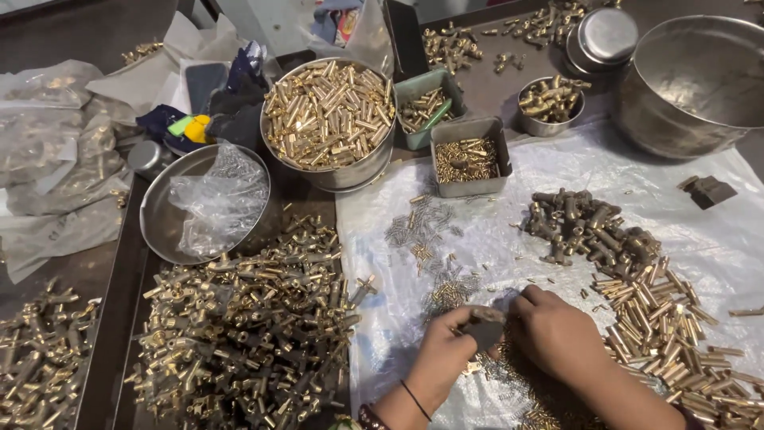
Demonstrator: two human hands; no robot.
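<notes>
plastic-covered table (557, 167): left hand (446, 346) and right hand (557, 330) together pinch a dark fitting (483, 322).

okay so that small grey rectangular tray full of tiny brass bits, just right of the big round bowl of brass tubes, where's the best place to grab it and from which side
Probably by its two short side walls, coming down from above. The grey rectangular tray sits flat with upright walls and an open top, loose parts inside, so keep it level. The near wall faces clear plastic sheet; the green tray and round bowl crowd its far left corner.

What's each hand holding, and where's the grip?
Left hand pinches a small dark part at its near end; right hand touches it, grip unclear.
</notes>
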